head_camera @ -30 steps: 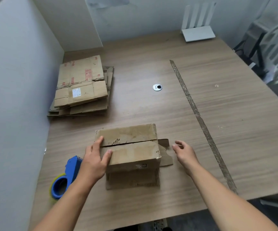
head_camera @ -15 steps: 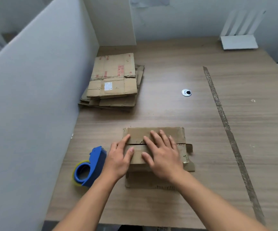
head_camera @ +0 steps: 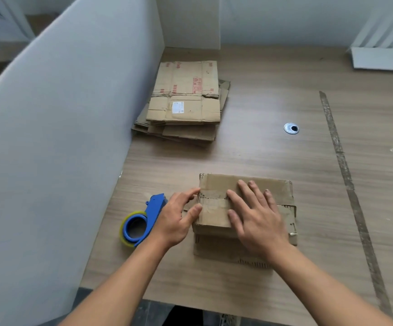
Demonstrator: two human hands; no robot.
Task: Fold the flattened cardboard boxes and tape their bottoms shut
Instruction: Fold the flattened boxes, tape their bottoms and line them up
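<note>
Nearest the table (head_camera: pixel 261 156) edge stands one folded cardboard box (head_camera: pixel 214 215), bottom flaps up, their seam running 9 to 3 o'clock. Both hands are on it, close together. The right hand (head_camera: pixel 256 217) lies flat across the seam with straight fingers, pressing the flaps down. The left hand (head_camera: pixel 176 217) touches the box's 9 o'clock end with loose fingers and grips nothing.

One blue tape dispenser (head_camera: pixel 148 215) lies at 9 o'clock of the box, just beside the left hand, which is nearer and likely to fetch it.

Farther off at 11 o'clock sits one stack of flattened boxes (head_camera: pixel 186 102). It holds several, but the exact count is unclear.
</note>
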